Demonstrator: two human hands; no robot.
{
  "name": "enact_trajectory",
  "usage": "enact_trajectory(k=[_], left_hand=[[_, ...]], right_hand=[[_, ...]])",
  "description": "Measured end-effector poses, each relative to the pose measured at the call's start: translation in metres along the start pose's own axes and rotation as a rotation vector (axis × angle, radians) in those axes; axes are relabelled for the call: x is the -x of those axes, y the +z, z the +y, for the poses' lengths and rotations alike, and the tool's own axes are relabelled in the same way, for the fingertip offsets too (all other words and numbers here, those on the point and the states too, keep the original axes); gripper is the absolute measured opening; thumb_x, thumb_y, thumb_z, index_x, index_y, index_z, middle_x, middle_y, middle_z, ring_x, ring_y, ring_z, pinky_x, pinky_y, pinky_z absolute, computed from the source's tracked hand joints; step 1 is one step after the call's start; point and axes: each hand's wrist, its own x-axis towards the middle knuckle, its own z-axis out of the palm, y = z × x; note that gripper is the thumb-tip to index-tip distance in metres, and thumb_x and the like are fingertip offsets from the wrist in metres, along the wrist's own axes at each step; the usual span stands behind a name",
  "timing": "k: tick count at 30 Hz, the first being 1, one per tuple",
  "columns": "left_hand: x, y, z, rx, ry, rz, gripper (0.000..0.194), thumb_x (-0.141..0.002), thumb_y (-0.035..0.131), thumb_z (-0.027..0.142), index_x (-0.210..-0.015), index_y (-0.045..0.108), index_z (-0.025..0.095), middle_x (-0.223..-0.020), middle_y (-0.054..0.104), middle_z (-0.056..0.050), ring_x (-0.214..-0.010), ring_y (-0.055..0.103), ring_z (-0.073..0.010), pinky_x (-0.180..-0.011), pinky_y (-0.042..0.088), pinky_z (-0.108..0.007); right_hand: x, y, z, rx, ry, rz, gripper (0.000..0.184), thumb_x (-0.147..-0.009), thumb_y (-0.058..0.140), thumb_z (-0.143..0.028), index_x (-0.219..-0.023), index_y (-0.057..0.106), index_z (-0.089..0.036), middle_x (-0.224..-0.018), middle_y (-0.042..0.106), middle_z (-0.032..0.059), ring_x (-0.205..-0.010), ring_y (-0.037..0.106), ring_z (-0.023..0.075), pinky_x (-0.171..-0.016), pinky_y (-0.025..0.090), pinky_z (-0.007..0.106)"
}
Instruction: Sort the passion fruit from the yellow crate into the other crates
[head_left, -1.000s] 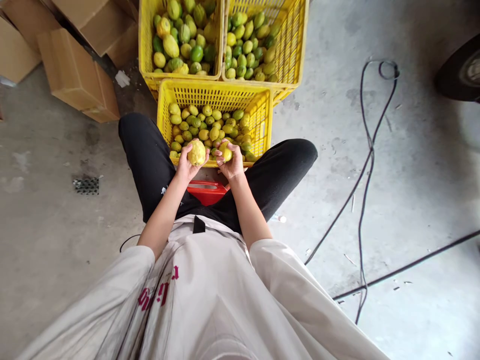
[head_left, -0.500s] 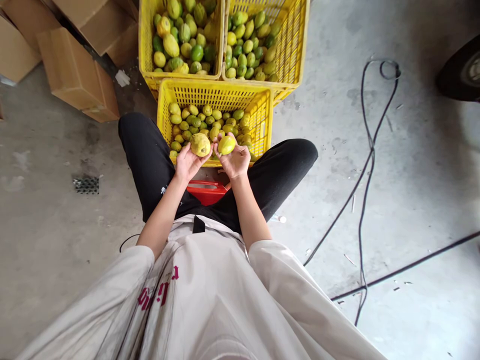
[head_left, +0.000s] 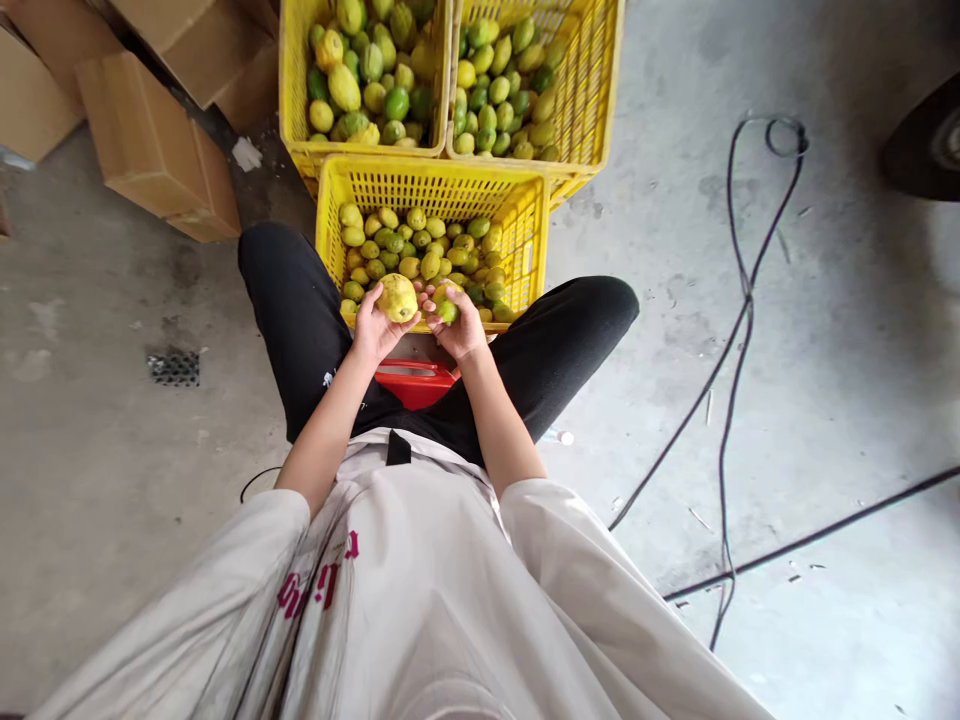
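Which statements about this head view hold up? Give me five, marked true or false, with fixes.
1. The left hand holds a yellow fruit. True.
2. The right hand holds nothing. False: the right hand holds a smaller, yellow-green fruit.
3. The nearest yellow crate contains only green fruit. False: yellow and green fruit are mixed in that crate.
4. A looped black cable lies on the floor. True.
5. Cardboard boxes stand at the picture's upper right. False: the boxes are at its upper left.
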Motion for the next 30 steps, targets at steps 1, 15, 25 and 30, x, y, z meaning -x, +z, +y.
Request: enact_trajectory(k=[1, 15, 25, 30], left_hand=[[0.001, 0.0, 0.0, 0.001, 0.003, -0.017, 0.05, -0.11, 0.043, 0.048, -0.143, 0.069, 0.022, -0.136, 0.08, -0.013, -0.139, 0.072, -0.0329, -0.104, 0.068, -0.043], [-0.005, 0.0, -0.003, 0.071, 0.093, 0.023, 0.039, -0.11, 0.053, 0.048, -0.141, 0.07, 0.03, -0.143, 0.076, -0.008, -0.148, 0.064, -0.0336, -0.112, 0.064, -0.055], [-0.007, -0.003, -0.003, 0.06, 0.091, 0.035, 0.044, -0.109, 0.051, 0.057, -0.124, 0.076, 0.023, -0.125, 0.081, -0.013, -0.136, 0.072, -0.0317, -0.113, 0.063, -0.047], [-0.003, -0.001, -0.002, 0.112, 0.1, 0.005, 0.05, -0.111, 0.033, 0.039, -0.14, 0.069, 0.018, -0.135, 0.078, -0.016, -0.144, 0.068, -0.0339, -0.115, 0.06, -0.056]], right_hand=[[-0.001, -0.001, -0.001, -0.009, -0.006, -0.007, 0.028, -0.083, 0.087, -0.029, -0.095, 0.062, -0.027, -0.089, 0.074, -0.0052, -0.067, 0.066, 0.0083, -0.047, 0.048, 0.011], [0.0, -0.002, -0.009, 0.032, -0.047, -0.046, 0.024, -0.095, 0.076, -0.045, -0.112, 0.069, -0.03, -0.105, 0.079, 0.0013, -0.109, 0.078, 0.0239, -0.086, 0.073, 0.04], [-0.005, -0.012, -0.004, 0.11, -0.105, -0.05, 0.028, -0.09, 0.082, -0.031, -0.111, 0.064, -0.034, -0.1, 0.071, -0.0061, -0.092, 0.076, 0.0121, -0.079, 0.067, 0.023], [-0.008, -0.009, -0.005, 0.013, -0.12, 0.009, 0.017, -0.094, 0.069, -0.036, -0.109, 0.067, -0.029, -0.104, 0.078, 0.0012, -0.117, 0.077, 0.0246, -0.097, 0.07, 0.044]])
